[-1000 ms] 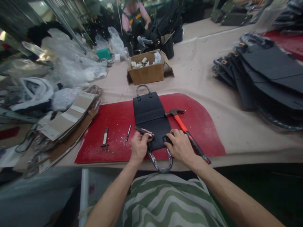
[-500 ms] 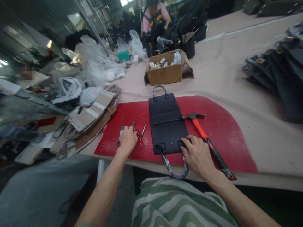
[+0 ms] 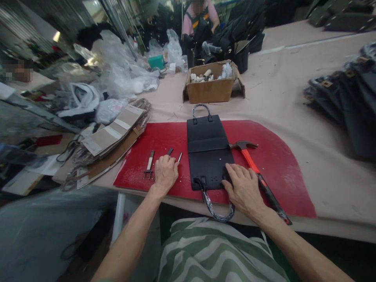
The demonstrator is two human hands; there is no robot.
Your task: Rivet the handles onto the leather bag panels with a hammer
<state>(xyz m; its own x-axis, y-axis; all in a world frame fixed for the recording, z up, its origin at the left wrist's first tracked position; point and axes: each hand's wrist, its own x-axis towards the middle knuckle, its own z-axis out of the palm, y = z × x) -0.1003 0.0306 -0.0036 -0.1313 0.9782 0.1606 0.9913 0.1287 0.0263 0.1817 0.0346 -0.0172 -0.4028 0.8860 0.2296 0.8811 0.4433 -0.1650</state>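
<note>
A black bag panel (image 3: 207, 137) lies flat, a plastic-wrapped handle (image 3: 201, 105) at its far end and another wrapped handle (image 3: 216, 216) hanging over the table's front edge. My right hand (image 3: 243, 188) rests on the panel's near right corner, fingers extended, covering one handle tab. Curled fingers of my left hand (image 3: 166, 172) close around the lower part of a slim metal rod (image 3: 180, 157). Beneath that hand, a dark flat tool (image 3: 170, 151) is partly hidden. Left of it sits a two-pronged tool (image 3: 149, 165). A claw hammer (image 3: 249, 158) with an orange-and-black handle lies right of the panel.
Under the work is a red board (image 3: 282, 168) on a cloth-covered table (image 3: 331, 164). Behind stands a cardboard box (image 3: 210, 91) of white pieces. Stacked card strips (image 3: 113, 135) and plastic wrap are at left, dark bag pieces (image 3: 349, 94) at right. A person sits across the table.
My left hand has moved right, off the two-pronged tool and onto the metal rod. My right hand stays at the panel's corner. The view has shifted slightly.
</note>
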